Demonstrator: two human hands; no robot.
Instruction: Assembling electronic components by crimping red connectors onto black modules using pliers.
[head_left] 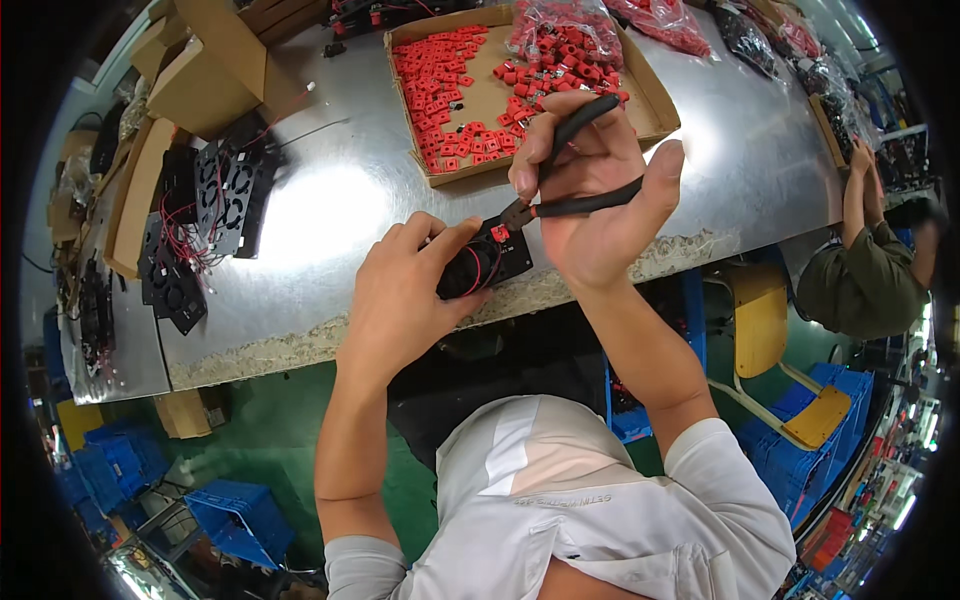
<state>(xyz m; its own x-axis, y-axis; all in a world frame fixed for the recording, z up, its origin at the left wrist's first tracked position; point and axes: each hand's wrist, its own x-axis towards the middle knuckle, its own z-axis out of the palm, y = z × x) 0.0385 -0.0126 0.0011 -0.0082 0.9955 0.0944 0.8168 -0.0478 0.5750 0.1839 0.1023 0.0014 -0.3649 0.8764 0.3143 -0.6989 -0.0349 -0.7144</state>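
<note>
On the steel table's near edge, my left hand [400,290] grips a black fan panel [516,258] with thin red wires looped over it. A small red square part [500,233] sits on the panel near its upper edge. My right hand [590,245] holds black-handled pliers [595,203], with their handles spread apart between my fingers and thumb. The pliers' jaws are right beside the red part; whether they touch it I cannot tell. My left fingers hide part of the panel.
Beyond my hands lies a shallow cardboard tray [480,95] of small red parts, with a plastic bag [568,35] of more on it. Black fan panels [225,190] with red wires are piled at left near a cardboard box [215,90]. A co-worker [865,270] and yellow chair [760,325] are at right.
</note>
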